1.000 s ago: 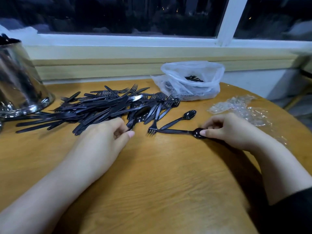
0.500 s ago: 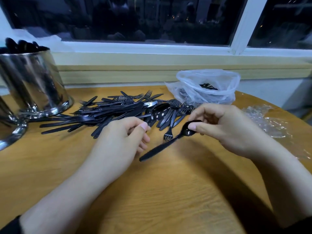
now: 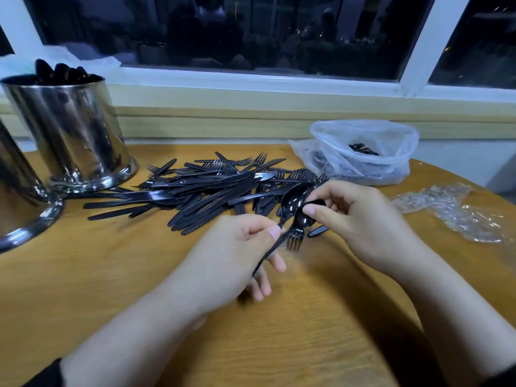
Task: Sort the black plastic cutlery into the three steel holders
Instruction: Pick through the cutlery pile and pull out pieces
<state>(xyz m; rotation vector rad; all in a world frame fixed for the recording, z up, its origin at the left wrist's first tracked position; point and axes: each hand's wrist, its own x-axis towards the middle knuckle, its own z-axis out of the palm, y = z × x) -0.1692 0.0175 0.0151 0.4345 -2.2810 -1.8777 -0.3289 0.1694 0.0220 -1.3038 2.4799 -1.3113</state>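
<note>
A pile of black plastic cutlery (image 3: 209,188) (knives, forks, spoons) lies on the wooden table (image 3: 111,275). My right hand (image 3: 360,222) pinches the bowl of a black spoon (image 3: 304,219) between thumb and fingers. The spoon's handle slants down-left into my left hand (image 3: 237,258), which pinches it at the thumb. A second spoon (image 3: 293,202) rises from the same left-hand pinch. Two steel holders are in view: one (image 3: 69,135) at the back left with spoon bowls sticking out, and another (image 3: 16,208) cut off by the left edge.
A loose fork (image 3: 294,241) lies just under the two hands. A white plastic bag (image 3: 363,155) holding more cutlery sits at the back right. Crumpled clear wrap (image 3: 452,213) lies at the right. A window sill runs behind the table.
My right hand lifted a spoon off the table and carried it left to my left hand, which now pinches its handle. The view swung left, and the holders came into sight.
</note>
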